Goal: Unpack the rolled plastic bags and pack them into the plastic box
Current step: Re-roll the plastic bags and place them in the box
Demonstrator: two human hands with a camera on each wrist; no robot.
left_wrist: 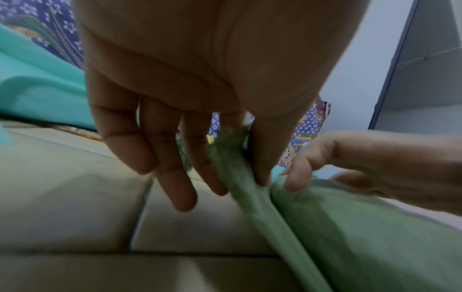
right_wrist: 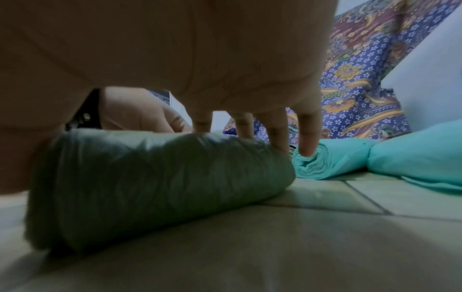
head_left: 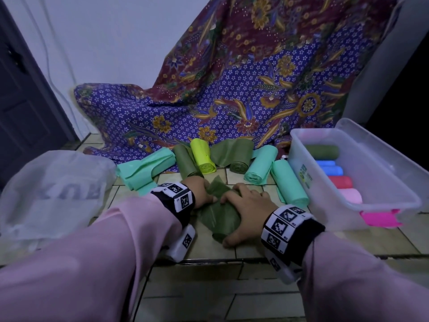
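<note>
Fingers, head view: left hand [head_left: 201, 192] grips the loose flap of the dark green roll [head_left: 219, 217] at its far end; right hand [head_left: 246, 211] lies over the roll's body, fingers curled round it, thumb at the near end; roll lies on the tiled floor [head_left: 209, 296], well short of the plastic box [head_left: 362, 205] at right, which already holds dark green, blue, red and pink rolls; six further rolls, some trailing loose film, lie in a row beyond the hands, among them the lime roll [head_left: 202, 156] and a mint roll [head_left: 290, 183]; white carrier bag [head_left: 53, 191] at left. Risk: flap pulled too far slackens the winding; a fat, loose roll likely sits badly in the box.

Left wrist view: thumb and forefinger pinch a gathered ridge of green film [left_wrist: 235, 173]; remaining fingers [left_wrist: 172, 173] extended, holding nothing; right fingertips press the roll beside the ridge. Risk: thin film probably slips or tears under a narrow pinch.

Right wrist view: fingers [right_wrist: 275, 134] rest along the roll's top, little finger past its end and near the mint roll behind; winding looks puffy. Risk: roll may skid on smooth tile; stray finger may drag the neighbour.
</note>
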